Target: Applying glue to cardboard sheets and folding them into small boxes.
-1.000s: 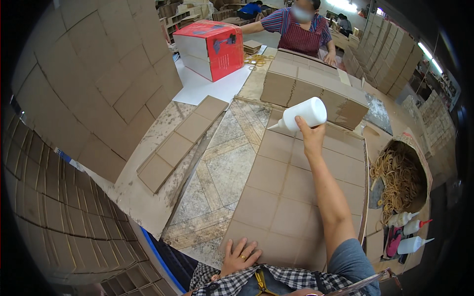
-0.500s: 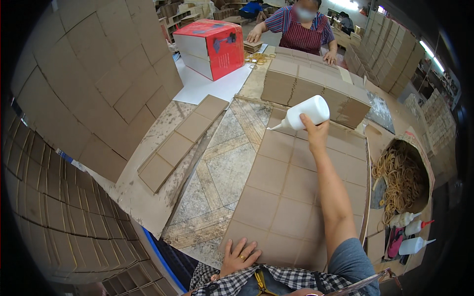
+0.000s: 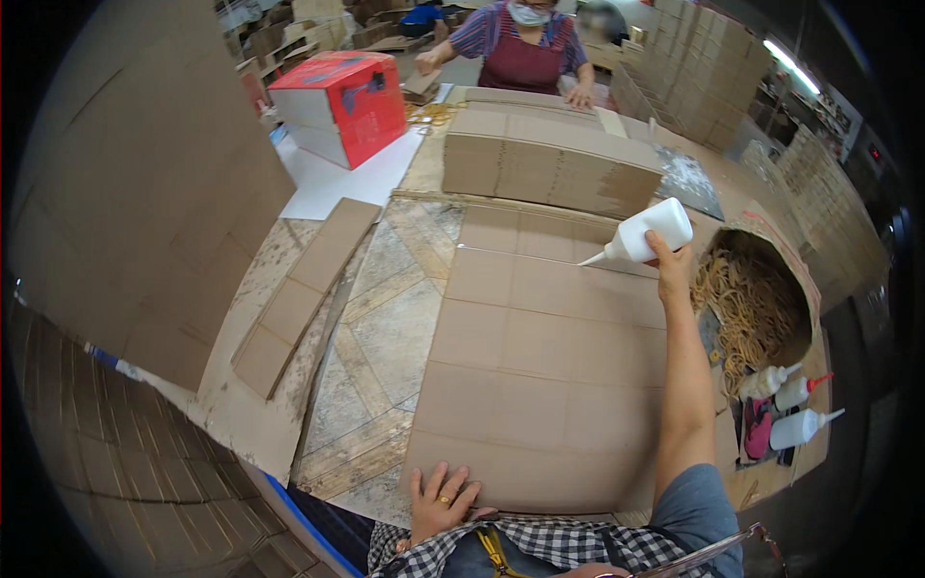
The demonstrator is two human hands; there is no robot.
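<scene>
In my right hand is a white squeeze bottle, tilted with its thin nozzle pointing down and left. The tip is at the far part of a brown board panel, marked off into squares by seams. A thin white line of glue runs across it from the left edge toward the nozzle. Near me, my left hand lies flat at the panel's lower left corner, fingers spread, a ring on one finger.
Beyond the panel stands a long brown stack; a co-worker in an apron is behind it. A brown strip and red-white box are at left. A bag of rubber bands and several bottles stand at right.
My right hand has moved the bottle rightward over the panel, and a white line now shows behind the nozzle. My left hand stays at the near corner. The whole view has shifted.
</scene>
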